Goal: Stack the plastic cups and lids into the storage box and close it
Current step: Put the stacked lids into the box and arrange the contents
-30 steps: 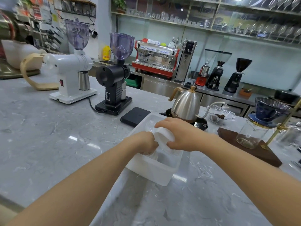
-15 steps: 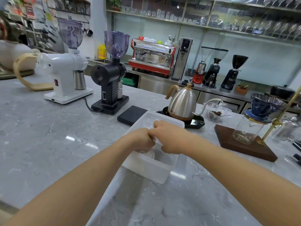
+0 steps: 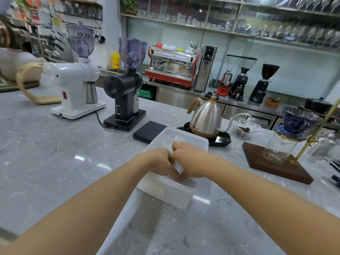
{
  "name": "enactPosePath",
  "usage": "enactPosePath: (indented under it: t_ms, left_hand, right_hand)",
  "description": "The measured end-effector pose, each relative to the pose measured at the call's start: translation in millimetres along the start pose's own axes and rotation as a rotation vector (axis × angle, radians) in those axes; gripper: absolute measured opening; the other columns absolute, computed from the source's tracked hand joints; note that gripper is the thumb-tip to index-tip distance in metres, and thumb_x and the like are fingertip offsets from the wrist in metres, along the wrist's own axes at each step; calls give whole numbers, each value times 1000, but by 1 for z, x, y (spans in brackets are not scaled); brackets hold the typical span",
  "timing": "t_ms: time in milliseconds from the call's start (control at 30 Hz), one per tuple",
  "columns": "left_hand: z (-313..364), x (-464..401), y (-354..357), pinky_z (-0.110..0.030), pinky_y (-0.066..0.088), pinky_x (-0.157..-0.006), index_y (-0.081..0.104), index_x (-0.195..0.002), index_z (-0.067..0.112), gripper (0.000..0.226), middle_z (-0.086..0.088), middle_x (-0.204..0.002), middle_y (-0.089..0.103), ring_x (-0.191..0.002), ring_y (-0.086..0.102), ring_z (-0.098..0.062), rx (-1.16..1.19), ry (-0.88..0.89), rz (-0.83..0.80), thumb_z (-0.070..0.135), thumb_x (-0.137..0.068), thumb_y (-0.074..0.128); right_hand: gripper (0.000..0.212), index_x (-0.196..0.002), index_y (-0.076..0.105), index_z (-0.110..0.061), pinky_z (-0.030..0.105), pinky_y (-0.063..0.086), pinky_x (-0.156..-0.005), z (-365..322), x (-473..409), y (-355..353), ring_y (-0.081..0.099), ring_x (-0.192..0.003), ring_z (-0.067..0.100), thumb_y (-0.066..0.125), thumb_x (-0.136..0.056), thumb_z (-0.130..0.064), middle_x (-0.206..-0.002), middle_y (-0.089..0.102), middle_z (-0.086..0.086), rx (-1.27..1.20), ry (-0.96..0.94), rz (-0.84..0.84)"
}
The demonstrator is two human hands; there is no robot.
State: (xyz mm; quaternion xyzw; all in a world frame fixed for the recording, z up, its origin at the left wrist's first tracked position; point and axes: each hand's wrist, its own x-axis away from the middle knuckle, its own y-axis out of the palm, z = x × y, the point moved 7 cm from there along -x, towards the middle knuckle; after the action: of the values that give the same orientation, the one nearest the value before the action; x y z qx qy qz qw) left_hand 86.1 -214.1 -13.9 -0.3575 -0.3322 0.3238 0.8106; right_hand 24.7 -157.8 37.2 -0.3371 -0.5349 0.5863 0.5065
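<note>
Around the storage box [image 3: 165, 192] we see many things on the grey marbled counter [image 3: 46, 153]; a white coffee grinder [image 3: 73, 85] and a black coffee grinder [image 3: 125, 92] stand far on the left, each with a purple-tinted hopper; a flat black scale [image 3: 149, 131] lies just behind the box; a steel gooseneck kettle [image 3: 207, 118] with a wooden handle stands on a black base beside the far corner of the box; on the right a dark wooden stand [image 3: 276, 166] carries a glass carafe [image 3: 277, 151] under a blue dripper [image 3: 298, 124]. Nothing stands between us and the box except our own forearms, and they hide its middle.

The box is translucent white plastic, rectangular, with the top open; it sits in the middle of the counter. Inside it there is clear plastic, probably cups [image 3: 177, 166], but the shapes are too pale to count. A big translucent sheet [image 3: 132, 227], maybe the lid of the box, lies in front, near us.

Our left hand [image 3: 160, 162] and right hand [image 3: 191, 162] touch each other over the box, both with curled fingers closed on the clear plastic between them.
</note>
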Motion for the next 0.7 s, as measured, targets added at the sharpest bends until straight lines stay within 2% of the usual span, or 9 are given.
enactPosePath:
  t_ms: [133,300,433,533,600,700]
  left_hand:
    - [0,-1,0,-25,41,-54,54,-68,19,37,4,-62,54,-55,52,-13,-10,-10,-3,36,-71,87]
    - [-1,-2,1,-26,43,-57,55,-68,18,35,3,-64,54,-57,52,-15,-16,-25,-10,35,-70,86]
    - [-2,-1,2,-29,45,-63,60,-71,15,31,2,-65,55,-60,53,-17,-10,-29,-18,34,-69,85]
    - [1,-2,1,-23,42,-54,61,-68,19,28,4,-61,56,-54,53,-14,-14,6,8,30,-70,86]
    - [2,-2,1,-23,42,-53,62,-70,19,28,5,-61,56,-53,53,-13,-11,25,15,29,-70,88]
    - [1,-2,1,-24,45,-56,63,-77,17,30,4,-63,58,-55,55,-14,40,41,-7,30,-70,89]
  right_hand:
    - [53,-119,66,-26,39,52,-75,3,-3,2,48,-107,24,86,-72,-38,-112,43,2,-22,17,-20]
    - [51,-120,67,-26,34,43,-68,2,-5,5,50,-106,25,85,-74,-38,-110,40,1,-4,18,-67]
    - [50,-129,65,-23,40,52,-83,3,-2,8,50,-110,27,79,-82,-34,-123,44,4,27,12,-103]
    - [49,-130,62,-16,40,53,-89,-1,-2,11,58,-110,29,77,-83,-23,-131,50,4,-36,9,-114]
    - [47,-127,62,-15,41,54,-88,-2,-1,10,62,-107,30,76,-83,-20,-126,59,5,-83,19,-113]
    - [46,-131,61,-21,39,54,-77,5,1,4,64,-99,29,70,-87,-17,-112,67,7,-146,55,-113]
